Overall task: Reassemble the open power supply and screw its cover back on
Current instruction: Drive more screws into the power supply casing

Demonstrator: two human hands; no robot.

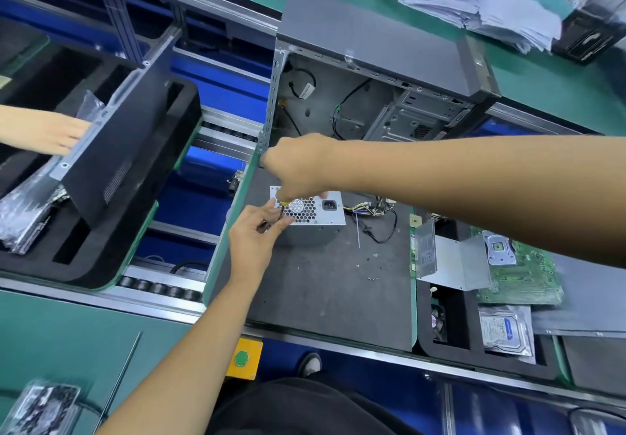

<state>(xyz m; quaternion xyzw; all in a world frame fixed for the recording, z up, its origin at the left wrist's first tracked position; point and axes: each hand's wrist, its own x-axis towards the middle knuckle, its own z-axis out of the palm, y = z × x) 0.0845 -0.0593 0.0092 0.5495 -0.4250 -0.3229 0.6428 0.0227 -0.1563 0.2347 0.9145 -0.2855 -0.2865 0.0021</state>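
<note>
The power supply sits on the dark mat in front of you, just near of the open computer case. Your right hand grips a screwdriver at its left edge, fingers curled round the handle. Your left hand pinches the shaft. Loose screws lie nearer right.

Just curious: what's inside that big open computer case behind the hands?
Inside the computer case: loose black cables and a metal drive cage. The right hand covers its lower part.
</note>
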